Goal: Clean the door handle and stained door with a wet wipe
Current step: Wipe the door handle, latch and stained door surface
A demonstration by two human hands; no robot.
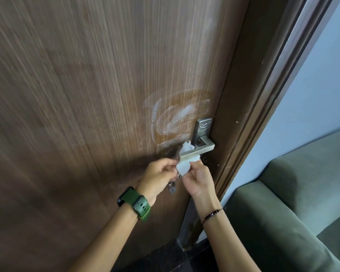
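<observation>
At the free end of the lever, low and right of centre in the head view, my fingers are curled narrow around the wet wipe (183, 167): my right hand (199, 180) pinches its lower bunch from the 5 o'clock side, while my left hand (159, 173) pinches it from the 9 o'clock side. The wipe is looped over the door handle (197, 151), a tuft standing above the bar at 12 o'clock and the rest hanging beneath it into my fingers. Below my hands, at 6 o'clock, a metal piece that looks like keys (172, 187) hangs against the door; what it hangs from is hidden by my hands. Outward from the lever, the backplate (204, 126) rises at 12 o'clock, and the white smear (173, 119) spreads across the door (86, 95) at 11 o'clock, just beside the plate, with a fainter pale streak higher toward the frame. I judge the task to be at the handle stage: the wipe is on the bar, but whether the bar is already clean cannot be told. The stained panel appears largely undone, since the smear is plainly present. On my left wrist sits a green watch (139, 204); a cord bracelet (212, 213) circles the right. At 3 o'clock lie the door frame (263, 114) and a green sofa (294, 203).
</observation>
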